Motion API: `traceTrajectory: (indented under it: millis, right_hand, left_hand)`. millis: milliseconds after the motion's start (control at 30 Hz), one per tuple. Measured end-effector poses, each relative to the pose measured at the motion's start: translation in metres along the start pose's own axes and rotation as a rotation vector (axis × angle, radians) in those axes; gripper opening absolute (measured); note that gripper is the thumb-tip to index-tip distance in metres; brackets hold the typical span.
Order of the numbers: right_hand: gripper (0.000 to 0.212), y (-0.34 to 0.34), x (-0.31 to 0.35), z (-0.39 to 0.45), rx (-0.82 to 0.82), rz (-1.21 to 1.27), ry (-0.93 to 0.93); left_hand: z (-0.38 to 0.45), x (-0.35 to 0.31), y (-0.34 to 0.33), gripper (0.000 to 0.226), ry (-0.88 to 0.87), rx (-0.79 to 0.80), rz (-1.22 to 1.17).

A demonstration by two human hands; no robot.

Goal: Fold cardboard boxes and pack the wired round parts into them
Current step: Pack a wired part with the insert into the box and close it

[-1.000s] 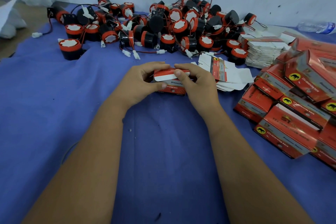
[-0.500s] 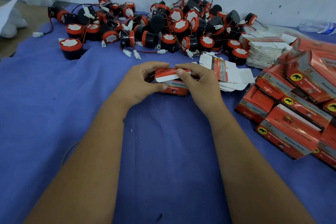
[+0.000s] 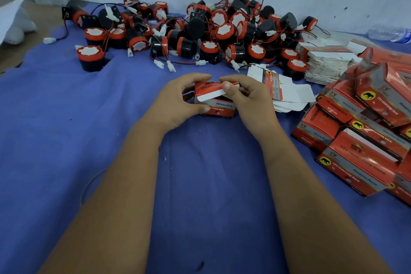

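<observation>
The small red box (image 3: 219,104) sits low over the blue cloth (image 3: 66,140), in the middle, its long axis going left to right. The left hand (image 3: 178,100) curls round its left end. The right hand (image 3: 246,98) pinches the white-edged top flap (image 3: 213,91) with the thumb. Behind lies the pile of round wired parts (image 3: 200,33); finished boxes (image 3: 367,131) are stacked at the right.

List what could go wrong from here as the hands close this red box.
1. The white tuck flap sits outside the red box, under the right hand thumb; it could crease rather than slide in.
2. The left hand grips the side and might crush it.
3. Whether a part is inside can't be seen.
</observation>
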State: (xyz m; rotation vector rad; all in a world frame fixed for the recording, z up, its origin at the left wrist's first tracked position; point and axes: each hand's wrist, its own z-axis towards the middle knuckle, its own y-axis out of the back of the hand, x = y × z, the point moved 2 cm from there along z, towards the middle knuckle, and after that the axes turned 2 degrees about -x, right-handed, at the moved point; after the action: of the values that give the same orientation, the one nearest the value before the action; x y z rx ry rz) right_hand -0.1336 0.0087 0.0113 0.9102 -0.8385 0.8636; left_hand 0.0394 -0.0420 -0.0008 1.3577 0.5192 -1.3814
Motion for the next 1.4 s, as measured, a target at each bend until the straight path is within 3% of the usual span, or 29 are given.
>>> traceTrajectory:
  millis: [233, 567, 767, 967, 1133, 1400]
  right_hand:
    - [0.012, 0.000, 0.000, -0.001, -0.033, 0.003, -0.035]
    - [0.030, 0.007, -0.003, -0.005, 0.040, -0.030, -0.054]
    - [0.024, 0.005, -0.002, -0.007, 0.031, 0.013, -0.032]
    - [0.026, 0.002, -0.002, -0.008, 0.036, 0.006, -0.024]
    - [0.029, 0.002, 0.000, -0.008, 0.076, -0.030, 0.002]
    - [0.025, 0.002, 0.003, -0.006, -0.198, -0.249, 0.145]
  left_hand:
    - [0.001, -0.002, 0.002, 0.063, 0.014, 0.017, -0.046]
    - [-0.002, -0.005, 0.004, 0.041, -0.011, 0.045, -0.116]
    - [-0.002, -0.006, 0.004, 0.029, 0.020, -0.001, -0.277]
    - [-0.002, -0.005, 0.004, 0.033, 0.029, -0.010, -0.323]
    - [-0.001, -0.007, 0.002, 0.037, 0.025, 0.015, -0.272]
    - [0.001, -0.005, -0.008, 0.034, -0.055, -0.198, 0.055]
